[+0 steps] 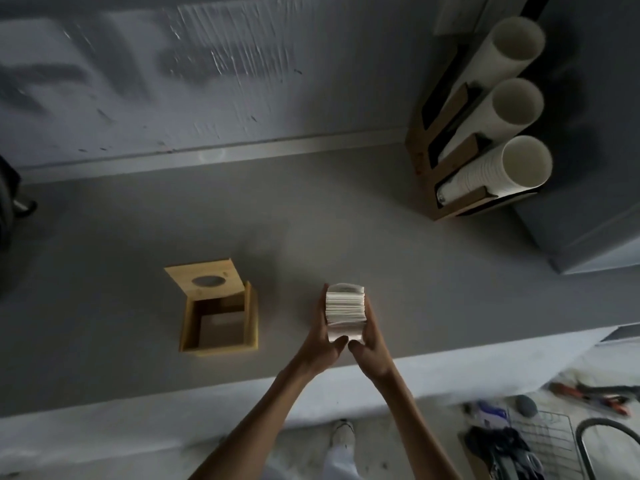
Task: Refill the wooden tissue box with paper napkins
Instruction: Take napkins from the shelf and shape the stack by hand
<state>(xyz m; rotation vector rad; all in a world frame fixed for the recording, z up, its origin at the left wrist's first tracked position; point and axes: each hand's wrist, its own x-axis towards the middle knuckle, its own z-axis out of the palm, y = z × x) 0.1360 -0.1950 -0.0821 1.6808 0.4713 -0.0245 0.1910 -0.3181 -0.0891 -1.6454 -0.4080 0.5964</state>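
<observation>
A thick stack of white paper napkins (345, 311) is pressed between both palms above the grey counter. My left hand (322, 336) grips its left side and my right hand (369, 341) grips its right side, thumbs meeting at the near end. The wooden tissue box (252, 320) stands to the left of the stack, open on top, its inside looking empty. Its lid (204, 280), with an oval hole, is tipped back at the far side of the box.
A wooden rack (450, 161) holding three rows of white paper cups (498, 168) stands at the far right against a grey block. A wall runs along the counter's far edge. Below the counter's near edge (207, 403), tools and a wire basket (550, 441) lie on the floor.
</observation>
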